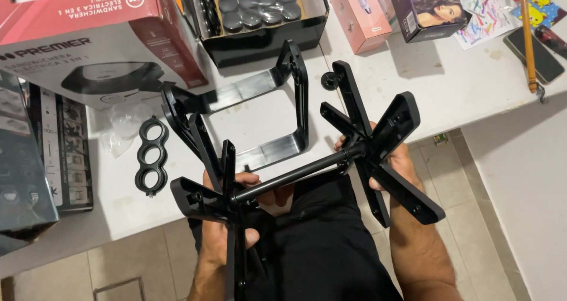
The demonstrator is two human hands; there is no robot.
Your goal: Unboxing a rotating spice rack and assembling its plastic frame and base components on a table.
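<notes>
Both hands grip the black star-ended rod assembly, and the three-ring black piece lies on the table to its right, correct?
Not quite. The head view shows the three-ring black piece on the table to the left of the rod assembly, not the right. The left hand and right hand do grip the assembly's star ends.

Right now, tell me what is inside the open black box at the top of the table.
The open black box holds rows of dark round caps. A clear wrap covers them, so anything beneath that top layer is hidden.
</notes>
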